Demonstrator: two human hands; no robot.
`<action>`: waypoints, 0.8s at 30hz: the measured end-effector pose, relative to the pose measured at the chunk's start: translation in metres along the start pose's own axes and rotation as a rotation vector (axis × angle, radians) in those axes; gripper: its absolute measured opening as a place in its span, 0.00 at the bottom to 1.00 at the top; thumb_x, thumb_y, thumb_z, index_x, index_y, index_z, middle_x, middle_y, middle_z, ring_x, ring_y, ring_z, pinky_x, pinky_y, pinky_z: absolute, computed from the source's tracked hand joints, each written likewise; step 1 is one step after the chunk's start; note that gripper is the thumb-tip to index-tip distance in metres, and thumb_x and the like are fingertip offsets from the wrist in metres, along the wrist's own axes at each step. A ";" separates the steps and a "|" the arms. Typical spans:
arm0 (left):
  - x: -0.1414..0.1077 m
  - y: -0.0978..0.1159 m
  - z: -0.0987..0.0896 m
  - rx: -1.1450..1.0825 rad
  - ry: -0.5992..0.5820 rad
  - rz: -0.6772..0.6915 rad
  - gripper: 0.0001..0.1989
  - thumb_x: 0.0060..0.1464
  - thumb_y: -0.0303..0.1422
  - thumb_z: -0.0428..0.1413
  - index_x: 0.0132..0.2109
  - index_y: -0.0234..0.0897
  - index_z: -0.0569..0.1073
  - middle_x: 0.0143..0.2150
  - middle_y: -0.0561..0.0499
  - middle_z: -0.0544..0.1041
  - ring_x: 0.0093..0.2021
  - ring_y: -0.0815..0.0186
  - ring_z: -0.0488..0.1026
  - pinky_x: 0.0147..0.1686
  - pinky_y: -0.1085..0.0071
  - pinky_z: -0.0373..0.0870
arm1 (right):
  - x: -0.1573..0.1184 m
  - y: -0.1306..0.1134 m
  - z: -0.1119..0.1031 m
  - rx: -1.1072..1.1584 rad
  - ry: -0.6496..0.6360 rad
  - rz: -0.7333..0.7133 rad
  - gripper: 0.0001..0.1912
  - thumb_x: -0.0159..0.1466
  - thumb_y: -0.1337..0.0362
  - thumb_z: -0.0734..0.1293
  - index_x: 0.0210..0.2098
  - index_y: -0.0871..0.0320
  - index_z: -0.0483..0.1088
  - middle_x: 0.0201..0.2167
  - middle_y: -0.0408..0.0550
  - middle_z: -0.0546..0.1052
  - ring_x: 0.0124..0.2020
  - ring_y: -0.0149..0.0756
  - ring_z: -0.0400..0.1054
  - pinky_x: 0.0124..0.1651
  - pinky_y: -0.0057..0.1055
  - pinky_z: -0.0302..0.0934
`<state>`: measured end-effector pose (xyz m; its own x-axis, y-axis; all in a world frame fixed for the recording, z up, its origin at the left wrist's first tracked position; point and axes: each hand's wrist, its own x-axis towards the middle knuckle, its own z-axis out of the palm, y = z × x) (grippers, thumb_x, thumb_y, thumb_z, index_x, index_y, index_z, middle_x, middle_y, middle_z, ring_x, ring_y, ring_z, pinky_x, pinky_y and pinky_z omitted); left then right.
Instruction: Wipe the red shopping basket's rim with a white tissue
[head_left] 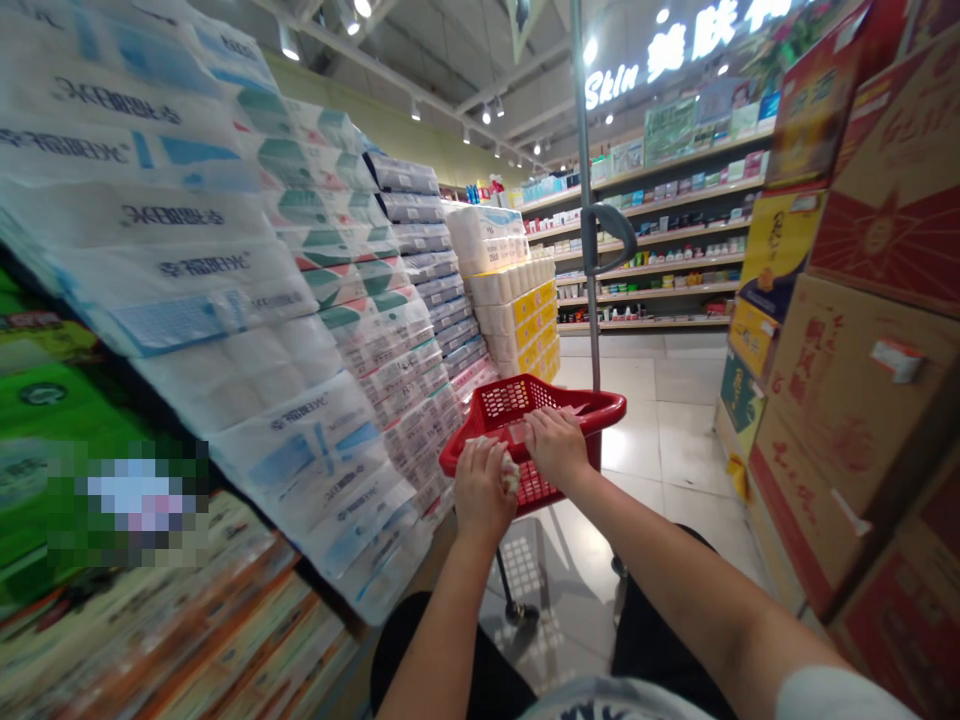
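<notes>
From my remote seat, everything in this feed sits around the red plastic basket. Well beyond it, a long wall of store shelving lined with small packaged goods runs beneath a lit "Skin" sign. To the basket's right rise stacked cardboard cartons in red and tan, and to its left stands a tall bank of wrapped toilet-paper packs, with green-printed packaging lower down and nearer to me. A pale tile floor spreads below and ahead of the basket, and a metal pole with a curved grey handle rises just behind it.

At the basket's near side are the two bare hands I'm watching. The left hand is closed around a small crumpled white item — tissue or wrapper, I can't tell which — just above the basket. The right hand rests loosely at the basket's rim, fingers spread — it grasps nothing I can see.
</notes>
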<state>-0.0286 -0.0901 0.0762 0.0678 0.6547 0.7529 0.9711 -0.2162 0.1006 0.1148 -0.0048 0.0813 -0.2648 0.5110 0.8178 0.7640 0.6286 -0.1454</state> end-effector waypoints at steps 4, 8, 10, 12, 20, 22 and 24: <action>-0.006 -0.005 -0.006 0.044 -0.024 -0.033 0.23 0.49 0.27 0.52 0.54 0.44 0.68 0.57 0.48 0.71 0.59 0.55 0.63 0.65 0.44 0.43 | -0.001 0.004 -0.001 -0.003 0.003 -0.012 0.16 0.69 0.64 0.54 0.44 0.58 0.72 0.42 0.51 0.77 0.47 0.41 0.66 0.54 0.39 0.49; -0.019 -0.032 -0.015 0.077 0.047 -0.090 0.23 0.50 0.27 0.51 0.54 0.41 0.68 0.58 0.47 0.70 0.60 0.55 0.63 0.65 0.46 0.42 | -0.001 0.004 0.000 0.007 0.009 -0.008 0.16 0.69 0.64 0.54 0.45 0.58 0.72 0.42 0.50 0.77 0.47 0.41 0.66 0.54 0.39 0.49; -0.021 -0.037 -0.016 0.066 0.081 -0.102 0.24 0.48 0.25 0.51 0.54 0.40 0.68 0.58 0.46 0.70 0.61 0.55 0.62 0.65 0.48 0.47 | -0.001 0.003 0.001 0.008 0.009 -0.004 0.16 0.69 0.64 0.54 0.45 0.59 0.72 0.43 0.51 0.77 0.47 0.41 0.66 0.54 0.39 0.49; -0.018 -0.032 -0.013 0.041 0.083 -0.089 0.25 0.46 0.24 0.51 0.54 0.39 0.68 0.57 0.45 0.70 0.61 0.55 0.62 0.64 0.50 0.51 | -0.001 0.001 0.001 0.007 0.008 -0.001 0.16 0.69 0.64 0.55 0.45 0.59 0.72 0.43 0.51 0.77 0.47 0.41 0.66 0.54 0.39 0.49; -0.008 0.009 -0.002 0.060 -0.046 0.041 0.27 0.48 0.26 0.54 0.57 0.42 0.65 0.61 0.46 0.67 0.64 0.53 0.57 0.64 0.47 0.48 | -0.002 0.003 -0.002 -0.008 0.008 0.000 0.16 0.69 0.64 0.55 0.45 0.58 0.73 0.44 0.51 0.77 0.49 0.42 0.67 0.54 0.40 0.50; -0.012 0.000 -0.007 0.083 -0.056 0.038 0.28 0.48 0.25 0.53 0.58 0.44 0.65 0.62 0.47 0.66 0.63 0.53 0.59 0.65 0.45 0.45 | -0.002 0.004 -0.003 -0.006 0.003 -0.006 0.16 0.69 0.64 0.55 0.46 0.58 0.73 0.44 0.52 0.77 0.49 0.41 0.67 0.54 0.40 0.50; -0.016 -0.015 -0.013 0.098 -0.030 0.008 0.26 0.49 0.26 0.52 0.57 0.44 0.66 0.61 0.47 0.67 0.62 0.54 0.61 0.65 0.45 0.43 | -0.002 0.004 -0.003 -0.002 0.003 -0.010 0.16 0.69 0.64 0.55 0.46 0.58 0.73 0.45 0.51 0.77 0.49 0.41 0.67 0.54 0.40 0.50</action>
<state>-0.0471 -0.1068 0.0714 0.0806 0.6750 0.7334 0.9881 -0.1505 0.0300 0.1199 -0.0053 0.0803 -0.2701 0.5030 0.8210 0.7625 0.6324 -0.1365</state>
